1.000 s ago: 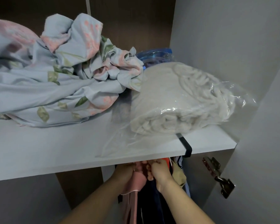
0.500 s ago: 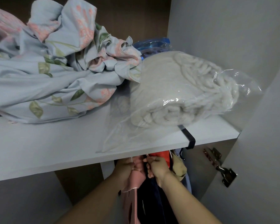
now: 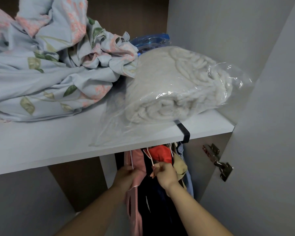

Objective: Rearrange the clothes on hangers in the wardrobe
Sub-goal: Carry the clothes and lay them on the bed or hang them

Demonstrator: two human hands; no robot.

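Head view looks under a white shelf (image 3: 41,147) at hanging clothes. The left hand (image 3: 126,176) grips the top of a pink garment (image 3: 136,201) at its hanger. The right hand (image 3: 165,174), fingers curled, pinches the white hanger (image 3: 150,157) of a dark garment (image 3: 153,210), just beside a red garment (image 3: 162,153). On the shelf lie floral bedding (image 3: 49,82) and a bagged rolled blanket (image 3: 174,86), touching.
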